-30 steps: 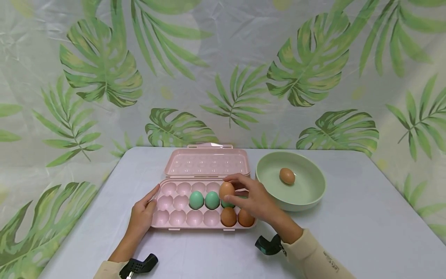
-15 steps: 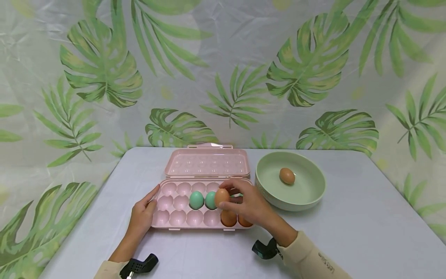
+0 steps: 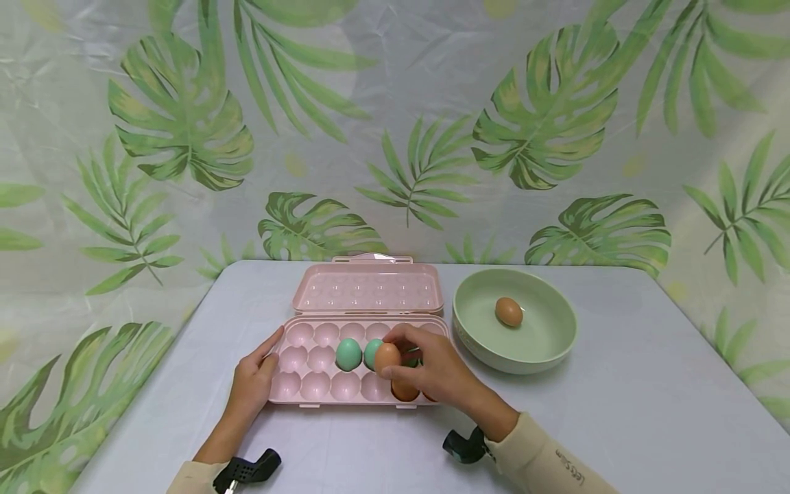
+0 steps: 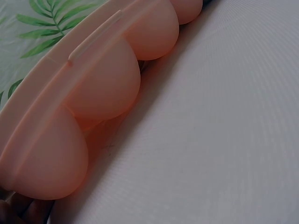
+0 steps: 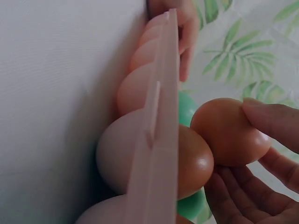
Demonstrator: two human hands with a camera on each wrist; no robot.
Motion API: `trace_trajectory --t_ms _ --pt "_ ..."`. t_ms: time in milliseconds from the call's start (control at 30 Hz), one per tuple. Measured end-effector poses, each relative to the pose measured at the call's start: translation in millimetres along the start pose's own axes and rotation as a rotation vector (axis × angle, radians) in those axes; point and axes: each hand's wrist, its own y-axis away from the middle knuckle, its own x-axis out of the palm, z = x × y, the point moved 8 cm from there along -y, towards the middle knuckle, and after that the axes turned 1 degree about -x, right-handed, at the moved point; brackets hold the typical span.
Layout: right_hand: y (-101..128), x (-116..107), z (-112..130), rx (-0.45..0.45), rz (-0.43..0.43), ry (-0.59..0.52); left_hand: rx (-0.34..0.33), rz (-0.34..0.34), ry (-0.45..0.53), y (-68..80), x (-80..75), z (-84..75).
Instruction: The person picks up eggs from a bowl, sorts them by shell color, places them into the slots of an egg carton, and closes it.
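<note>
In the head view, my right hand (image 3: 435, 363) pinches a brown egg (image 3: 387, 358) between thumb and fingertips above a pink egg box (image 3: 320, 358). My left hand (image 3: 248, 384) grips the box's left end, with its fingers (image 4: 30, 211) partly showing at its underside in the left wrist view. Two green eggs (image 3: 348, 355) sit in the middle row; more green shows behind the right hand. A brown egg (image 3: 404, 390) stands in the front row, with another mostly hidden to its right. In the right wrist view, the held egg (image 5: 229, 131) is outside the cups.
A pale green bowl (image 3: 546, 333) stands right of the box, with one brown egg (image 3: 509, 312) in it. The box's lid (image 3: 367, 287) lies folded back behind it. Behind the white table (image 3: 617, 384) hangs a leaf-patterned cloth (image 3: 420, 82).
My right hand has carried the brown egg a little to the left and toward the front of the box. The left hand has stayed on the box's left end.
</note>
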Motion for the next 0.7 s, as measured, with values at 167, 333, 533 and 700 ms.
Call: trace_trajectory --t_ms 167,333,533,700 --pt "1 3 2 -0.029 0.003 0.016 -0.012 0.003 -0.005 0.3 0.4 1.3" --pt "2 6 1 -0.043 -0.003 0.034 -0.02 0.004 -0.018 -0.3 0.7 1.9" --pt "3 11 2 -0.045 0.004 0.062 -0.026 0.002 -0.029 -0.1 1.0 1.8" --pt "5 15 3 -0.05 0.012 0.116 -0.045 0.01 -0.027 0.3 0.9 3.0"
